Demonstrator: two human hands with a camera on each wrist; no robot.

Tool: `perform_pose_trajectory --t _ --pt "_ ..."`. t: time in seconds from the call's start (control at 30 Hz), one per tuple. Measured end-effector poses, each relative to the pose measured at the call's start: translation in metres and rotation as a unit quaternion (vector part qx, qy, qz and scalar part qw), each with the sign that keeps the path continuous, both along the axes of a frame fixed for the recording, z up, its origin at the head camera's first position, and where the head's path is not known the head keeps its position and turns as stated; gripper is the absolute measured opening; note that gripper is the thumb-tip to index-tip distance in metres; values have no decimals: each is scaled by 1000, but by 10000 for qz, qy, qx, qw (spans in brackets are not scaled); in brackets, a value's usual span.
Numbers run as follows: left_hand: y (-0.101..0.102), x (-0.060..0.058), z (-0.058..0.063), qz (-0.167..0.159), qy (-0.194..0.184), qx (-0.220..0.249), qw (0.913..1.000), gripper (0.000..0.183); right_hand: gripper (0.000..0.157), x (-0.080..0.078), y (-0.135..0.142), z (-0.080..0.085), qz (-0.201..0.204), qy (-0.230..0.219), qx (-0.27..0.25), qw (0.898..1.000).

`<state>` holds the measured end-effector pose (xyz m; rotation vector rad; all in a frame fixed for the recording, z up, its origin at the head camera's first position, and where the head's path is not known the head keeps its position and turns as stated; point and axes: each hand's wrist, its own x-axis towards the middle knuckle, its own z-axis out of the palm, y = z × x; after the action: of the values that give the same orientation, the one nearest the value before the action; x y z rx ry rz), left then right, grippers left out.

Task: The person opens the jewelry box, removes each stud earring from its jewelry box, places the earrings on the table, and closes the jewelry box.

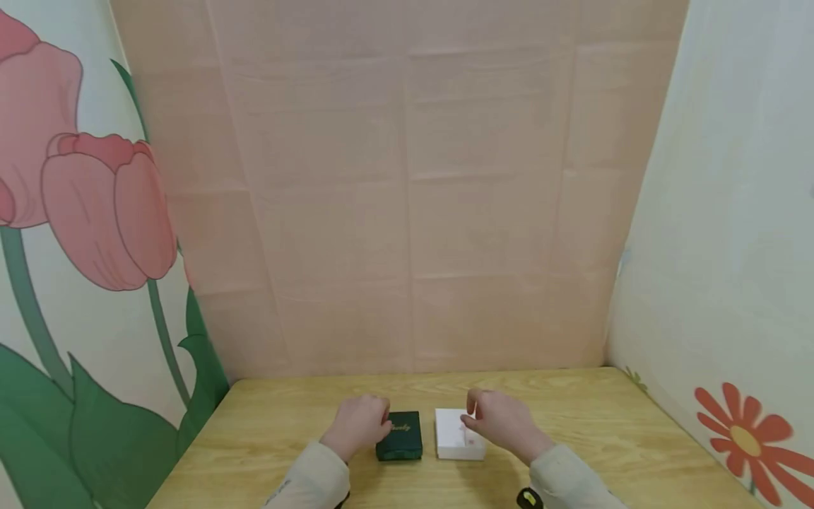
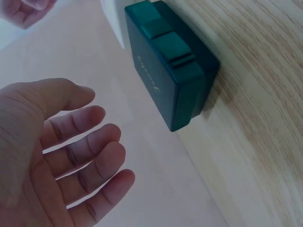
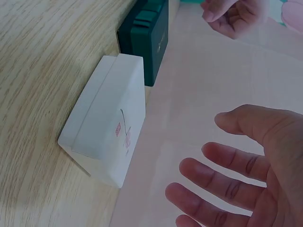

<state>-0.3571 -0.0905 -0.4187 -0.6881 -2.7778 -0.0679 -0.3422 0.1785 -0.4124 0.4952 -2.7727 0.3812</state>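
Observation:
A dark green box (image 1: 399, 437) with gold lettering and a ribbon bow on its side lies on the table, its lid on. Beside it, a small gap to the right, lies a white lidded box (image 1: 450, 433) with a small pink floral print and a red mark. My left hand (image 1: 360, 424) hovers over the green box's left edge, fingers loosely bent, holding nothing. Above the white box's right part is my right hand (image 1: 505, 421), likewise relaxed and holding nothing. Both wrist views show space between the fingers and the boxes (image 2: 165, 61).
The wooden table (image 1: 292, 403) meets a creased pink cloth backdrop (image 1: 407, 212) at its far edge. Walls flank it on both sides, the left with painted tulips (image 1: 111, 212), the right with a red flower (image 1: 744, 438).

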Motion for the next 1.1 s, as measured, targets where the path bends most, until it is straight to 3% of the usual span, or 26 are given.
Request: perform_pose_trajectory --t 0.17,0.33,0.5,0.67,0.77,0.9,1.1 --pt "-1 -1 -1 -4 -13 17 10000 28 20 0 -3 1 62 -5 86 9999" --pt "-6 -6 1 -115 -554 347 9978 21 20 -4 -14 7 291 -347 -38 9990" --pt "-14 -19 4 -218 -1438 1167 9825 59 49 -20 -34 9 989 -1015 -638 9879" --pt "-20 -33 -10 -294 -2093 1658 9632 87 78 -35 -57 -6 1411 -1833 -1081 9668" --pt "-21 -39 -24 -331 -2361 1634 9573 99 86 -41 -68 -18 1378 -2030 -979 9645" --pt "-21 -43 -38 -297 -2485 1493 9566 109 92 -46 -81 -28 1322 -2095 -770 9658" --pt "-19 -44 -43 -346 -2614 1226 9568 115 95 -49 -97 -33 1102 -2259 -366 9672"
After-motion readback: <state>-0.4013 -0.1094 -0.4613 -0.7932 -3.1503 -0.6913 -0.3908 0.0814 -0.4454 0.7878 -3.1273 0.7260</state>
